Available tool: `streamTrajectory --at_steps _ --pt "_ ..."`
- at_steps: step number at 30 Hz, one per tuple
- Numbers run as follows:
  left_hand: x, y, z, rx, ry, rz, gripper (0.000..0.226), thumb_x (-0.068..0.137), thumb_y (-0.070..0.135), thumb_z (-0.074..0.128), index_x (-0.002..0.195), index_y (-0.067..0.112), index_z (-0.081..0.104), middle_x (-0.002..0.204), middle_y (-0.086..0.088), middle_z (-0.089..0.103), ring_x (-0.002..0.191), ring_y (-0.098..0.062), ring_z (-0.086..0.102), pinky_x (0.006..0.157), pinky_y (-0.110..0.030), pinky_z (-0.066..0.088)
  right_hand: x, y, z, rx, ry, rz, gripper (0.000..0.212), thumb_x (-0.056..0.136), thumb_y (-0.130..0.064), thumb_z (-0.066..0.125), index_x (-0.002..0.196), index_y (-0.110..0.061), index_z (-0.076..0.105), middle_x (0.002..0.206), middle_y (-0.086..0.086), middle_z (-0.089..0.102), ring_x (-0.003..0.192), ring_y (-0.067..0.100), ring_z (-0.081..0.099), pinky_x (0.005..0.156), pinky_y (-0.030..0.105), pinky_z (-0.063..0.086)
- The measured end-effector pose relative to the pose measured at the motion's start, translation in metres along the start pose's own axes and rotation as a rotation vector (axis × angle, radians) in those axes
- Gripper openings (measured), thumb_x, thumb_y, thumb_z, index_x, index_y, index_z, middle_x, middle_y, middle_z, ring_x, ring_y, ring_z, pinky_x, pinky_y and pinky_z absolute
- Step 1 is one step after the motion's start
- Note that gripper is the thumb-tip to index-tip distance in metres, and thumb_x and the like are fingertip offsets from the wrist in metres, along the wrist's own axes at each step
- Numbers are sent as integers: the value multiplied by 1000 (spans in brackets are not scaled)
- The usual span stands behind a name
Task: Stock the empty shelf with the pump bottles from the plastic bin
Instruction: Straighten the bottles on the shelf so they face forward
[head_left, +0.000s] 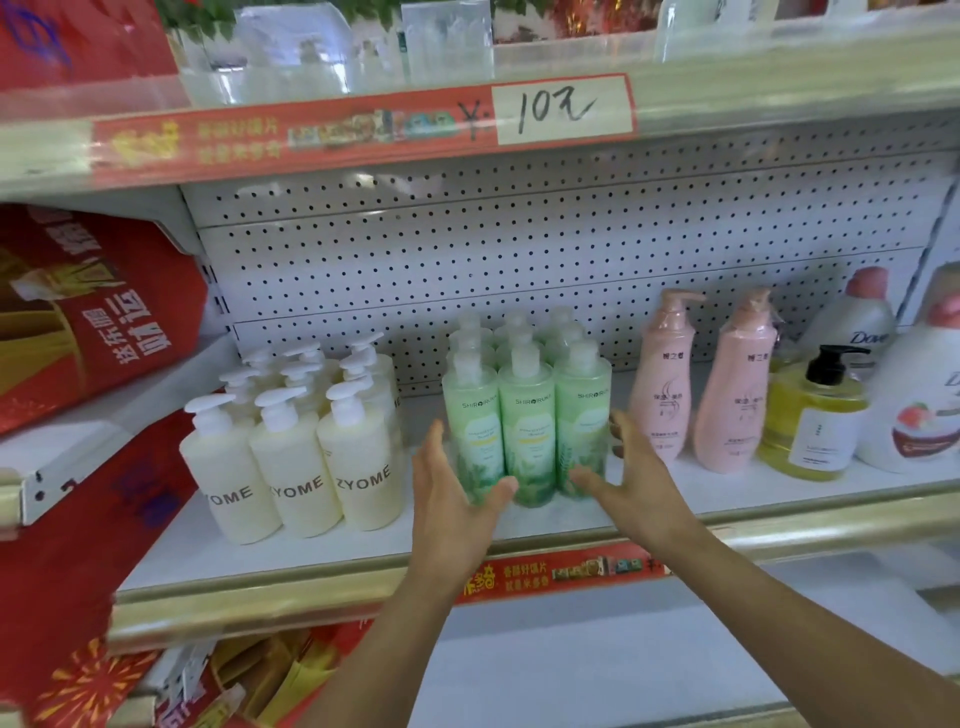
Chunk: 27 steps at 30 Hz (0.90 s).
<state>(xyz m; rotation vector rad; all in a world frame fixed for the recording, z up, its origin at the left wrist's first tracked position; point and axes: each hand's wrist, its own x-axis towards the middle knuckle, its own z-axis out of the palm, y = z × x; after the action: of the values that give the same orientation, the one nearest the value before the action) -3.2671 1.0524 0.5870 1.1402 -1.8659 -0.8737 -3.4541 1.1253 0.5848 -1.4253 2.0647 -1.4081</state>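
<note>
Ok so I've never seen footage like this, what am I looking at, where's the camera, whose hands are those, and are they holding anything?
There is no machine here: a person is stocking a shop shelf with bare hands. The single picture comes from a camera worn on their head, looking forward and down, so both arms reach in from the bottom edge. On the white shelf stand, from left to right, a block of cream bottles marked ZYOME, a block of green bottles, two pink bottles, a yellow bottle with a black pump, and white Dove bottles. The left hand and right hand are open, one on each side of the green bottles, as if squaring the block up. Neither grips anything. The plastic bin is out of view.
</note>
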Motion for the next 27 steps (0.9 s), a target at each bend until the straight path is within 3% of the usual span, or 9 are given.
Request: streamTrajectory --at_steps 2,6,11,15,19,23,27 --pt "-15 3 -12 127 49 132 82 86 44 69 151 27 21 156 7 21 143 -11 21 117 -34 25 -17 -9 -8 -167 72 -46 60 88 -35 65 140 -28 37 138 -5 44 121 14 49 97 42 46" --pt "-44 11 -31 405 46 285 67 89 58 55 146 28 36 149 9 39 136 -11 35 107 -33 36 -57 -26 -35 -414 227 -251 45 91 -34 61 133 -20 52 138 -2 49 118 20 54 82 38 51" --pt "-72 28 -22 399 -107 360 62 89 57 54 144 32 38 143 13 44 131 -9 42 100 -31 41 -85 -16 -72 -576 329 -333 37 85 -26 71 119 -15 63 128 7 59 106 31 62 74 42 55" --pt "-72 57 7 337 -166 458 59 90 52 57 143 38 36 138 21 42 126 0 42 93 -24 40 -74 -3 -110 -538 322 -302 38 85 -25 71 121 -18 62 133 2 55 114 24 58 75 37 51" --pt "-49 95 48 270 -211 506 58 89 47 62 140 40 37 136 25 40 125 5 42 98 -21 39 -35 13 -152 -460 256 -316 41 88 -28 66 127 -22 55 135 -7 48 116 16 53 71 31 47" --pt "-15 131 91 196 -167 469 59 88 41 66 140 40 40 131 21 45 120 4 45 103 -29 43 15 27 -194 -361 185 -354 50 86 -28 68 133 -22 50 129 -3 49 113 17 56 83 35 48" --pt "19 162 115 185 -100 423 62 86 34 68 141 38 40 138 14 47 123 -5 49 106 -37 43 61 29 -223 -303 80 -349 66 86 -37 67 142 -21 36 138 -1 45 118 15 52 95 36 47"
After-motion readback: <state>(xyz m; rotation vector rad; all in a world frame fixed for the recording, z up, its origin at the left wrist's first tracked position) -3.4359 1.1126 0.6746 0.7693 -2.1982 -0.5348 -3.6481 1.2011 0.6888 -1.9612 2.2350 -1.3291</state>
